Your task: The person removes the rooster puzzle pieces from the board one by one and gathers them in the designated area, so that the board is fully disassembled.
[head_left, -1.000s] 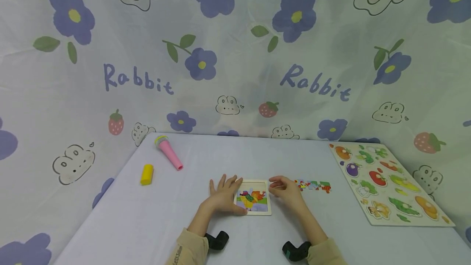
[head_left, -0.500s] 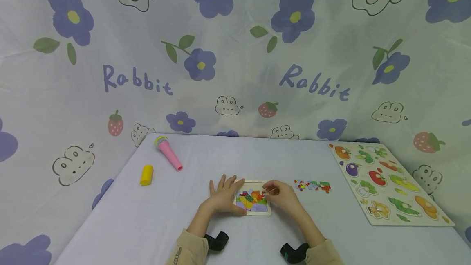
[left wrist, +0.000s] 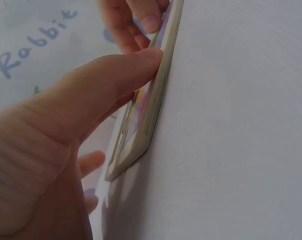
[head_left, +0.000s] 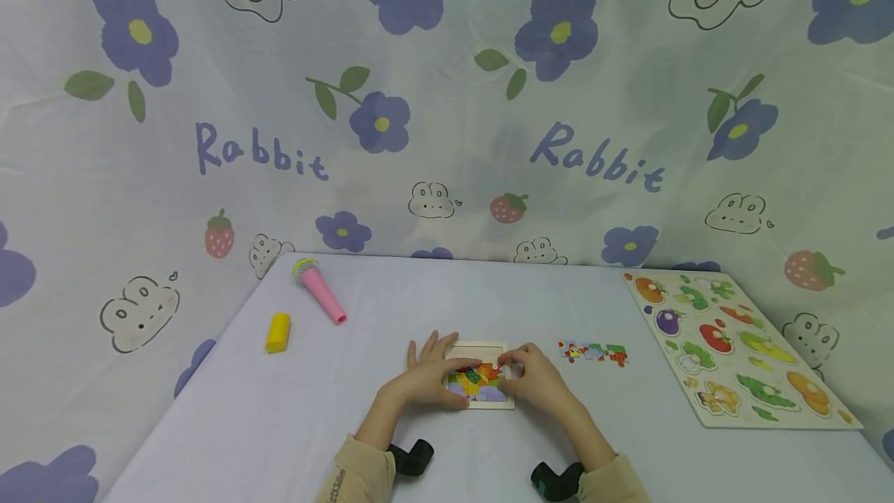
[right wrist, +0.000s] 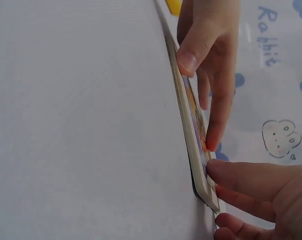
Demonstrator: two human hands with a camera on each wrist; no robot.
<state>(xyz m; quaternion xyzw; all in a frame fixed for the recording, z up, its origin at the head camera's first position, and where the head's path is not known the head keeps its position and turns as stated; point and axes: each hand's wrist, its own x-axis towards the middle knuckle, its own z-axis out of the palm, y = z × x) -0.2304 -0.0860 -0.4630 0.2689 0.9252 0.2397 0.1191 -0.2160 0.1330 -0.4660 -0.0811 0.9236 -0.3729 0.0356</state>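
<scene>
A small jigsaw puzzle in a pale wooden tray (head_left: 482, 404) lies on the table between both hands. Colourful pieces fill its lower part, with a bare strip of tray along the top. My left hand (head_left: 424, 380) rests over the left side. Its thumb (left wrist: 140, 62) lies on the near rim and its index finger reaches across onto the pieces, other fingers spread. At the right side of the tray is my right hand (head_left: 538, 379), its thumb (right wrist: 231, 172) and index finger touching the pieces near the right rim. Several loose joined puzzle pieces (head_left: 594, 352) lie to the right.
A pink toy microphone (head_left: 323, 293) and a yellow block (head_left: 278, 332) lie on the left of the white table. On the right lies a large vegetable puzzle board (head_left: 743, 348). Behind the table hangs a patterned cloth (head_left: 461, 138).
My right hand has moved left from beside the tray onto its right edge. My left index finger has swung down from the upper rim across the pieces.
</scene>
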